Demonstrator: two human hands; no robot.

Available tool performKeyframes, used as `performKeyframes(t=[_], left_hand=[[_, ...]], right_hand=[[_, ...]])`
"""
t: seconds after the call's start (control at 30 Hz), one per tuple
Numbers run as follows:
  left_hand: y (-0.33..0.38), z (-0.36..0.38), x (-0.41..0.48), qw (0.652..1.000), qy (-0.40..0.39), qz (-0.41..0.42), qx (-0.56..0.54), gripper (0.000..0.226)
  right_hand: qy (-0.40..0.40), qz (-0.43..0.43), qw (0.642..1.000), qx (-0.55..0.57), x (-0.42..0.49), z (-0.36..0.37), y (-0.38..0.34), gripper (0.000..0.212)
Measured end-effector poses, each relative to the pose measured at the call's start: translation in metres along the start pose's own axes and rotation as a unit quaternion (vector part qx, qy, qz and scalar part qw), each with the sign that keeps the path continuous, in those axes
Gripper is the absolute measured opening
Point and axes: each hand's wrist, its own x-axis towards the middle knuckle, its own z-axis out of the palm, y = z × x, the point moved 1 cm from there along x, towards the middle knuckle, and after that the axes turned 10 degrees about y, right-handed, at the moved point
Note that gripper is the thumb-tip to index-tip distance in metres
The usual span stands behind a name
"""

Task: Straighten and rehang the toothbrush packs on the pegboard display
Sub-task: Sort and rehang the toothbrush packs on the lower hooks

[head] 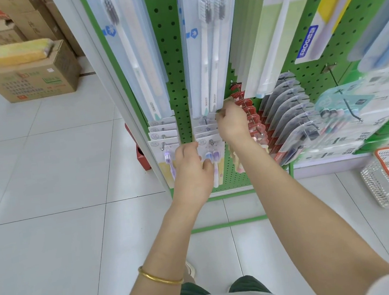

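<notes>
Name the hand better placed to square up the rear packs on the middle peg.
Right, probably. The right hand is up at the rear packs, fingers curled on their right edge. The left hand sits lower, gripping the front pack, and would have to let go and reach past it.

Reaches both bare forearms up from the bottom edge to mid-frame. Sets left hand [191,170] lower, back to camera, thumb curled onto front pack [214,147]. Pinches rear pack [200,121] with curled fingers of right hand [232,125], just above and right.
</notes>
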Motion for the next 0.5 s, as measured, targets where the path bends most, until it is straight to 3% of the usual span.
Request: performKeyframes(t=[0.23, 0.37, 0.5], left_hand=[[0.003, -0.002, 0.006, 0.999, 0.006, 0.028, 0.015, 0.042], [0.008, -0.005, 0.011, 0.998, 0.011, 0.051, 0.044, 0.043], [0.014, -0.006, 0.017, 0.996, 0.013, 0.068, 0.065, 0.044]], right_hand=[[-0.016, 0.005, 1.0, 0.004, 0.006, 0.0, -0.004, 0.01], [-0.017, 0.017, 0.994, 0.11, 0.006, 0.001, -0.002, 0.018], [-0.024, 0.021, 0.99, 0.138, 0.007, 0.005, 0.0, 0.019]])
